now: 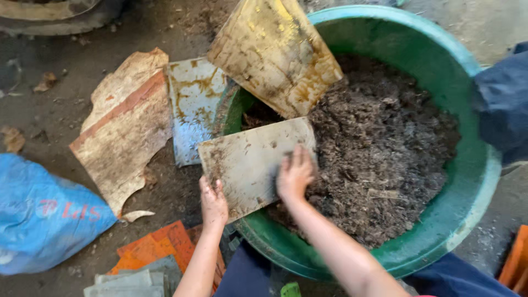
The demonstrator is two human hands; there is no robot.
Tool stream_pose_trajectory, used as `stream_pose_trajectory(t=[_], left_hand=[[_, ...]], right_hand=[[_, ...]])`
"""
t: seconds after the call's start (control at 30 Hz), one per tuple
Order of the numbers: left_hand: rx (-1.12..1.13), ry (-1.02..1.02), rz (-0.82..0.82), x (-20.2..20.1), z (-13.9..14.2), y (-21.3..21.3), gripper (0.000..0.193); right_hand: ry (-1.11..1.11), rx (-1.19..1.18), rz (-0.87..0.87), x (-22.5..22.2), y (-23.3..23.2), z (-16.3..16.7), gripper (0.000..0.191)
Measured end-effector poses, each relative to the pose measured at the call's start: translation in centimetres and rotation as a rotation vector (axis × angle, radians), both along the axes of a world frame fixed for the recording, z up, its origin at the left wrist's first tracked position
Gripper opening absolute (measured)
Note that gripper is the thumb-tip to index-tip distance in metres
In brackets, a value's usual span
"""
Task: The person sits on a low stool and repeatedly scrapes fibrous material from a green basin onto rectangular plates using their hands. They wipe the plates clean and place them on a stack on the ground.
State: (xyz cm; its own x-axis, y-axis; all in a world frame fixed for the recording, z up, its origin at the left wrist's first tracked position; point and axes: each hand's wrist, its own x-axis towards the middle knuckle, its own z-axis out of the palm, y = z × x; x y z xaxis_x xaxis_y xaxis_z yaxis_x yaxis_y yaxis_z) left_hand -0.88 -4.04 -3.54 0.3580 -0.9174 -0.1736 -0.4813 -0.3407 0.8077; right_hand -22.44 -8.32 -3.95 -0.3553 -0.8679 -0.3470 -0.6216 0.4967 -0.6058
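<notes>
Nearest, at the bottom edge: orange sheets (157, 246) and grey folded pieces (132, 280) piled on the dirt floor, just left of the forearms.

Above these, the left hand (213, 202), soiled, fingers curled over the near left edge of a grey board (254, 162), thumb side underneath; closed in a clamp on that edge. Just right of it, the right hand (295, 173), fingers spread only a little and laid flat on top of the board's right end, where board meets muck; pressing down, not pinching.

Board itself: tilted, resting across the near left rim of the green tub (467, 203), far end poking over the contents. Looks thin, stiff, flat, light enough for one hand; surface wet and smeared, so likely slippery, and probably brittle at the corners if bent. Best taken by the two short edges, as gripped now, rather than by the slick face.

Inside the tub: dark brown, fibrous, damp mash (385, 143), filling most of the basin; probably heavy and clinging.

Farther: a second, yellow-stained board (275, 52) leaning over the far left rim. To the left on the ground, a pale blue rusty sheet (192, 110) and a torn brown sheet (124, 129); a blue sack (41, 220) at the near left. Dark blue cloth (503, 104) at the right edge.
</notes>
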Motion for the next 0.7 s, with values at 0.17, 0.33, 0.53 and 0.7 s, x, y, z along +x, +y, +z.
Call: stream_pose_trajectory(t=[0.17, 0.33, 0.53, 0.7], left_hand=[[-0.029, 0.084, 0.013, -0.5, 0.4, 0.1, 0.032], [0.067, -0.024, 0.031, -0.4, 0.0, 0.4, 0.039], [-0.25, -0.041, -0.037, -0.1, 1.3, 0.5, 0.043], [-0.005, 0.121, 0.06, -0.7, 4.5, 1.3, 0.031]], right_hand=[[0.003, -0.28, 0.307, 8.4, 4.3, 2.3, 0.076], [0.016, -0.252, 0.345, 3.2, 6.2, -1.1, 0.08], [0.074, -0.061, 0.365, -8.4, 1.7, -2.7, 0.076], [0.723, 0.541, 0.778, -13.3, -2.9, 0.1, 0.104]])
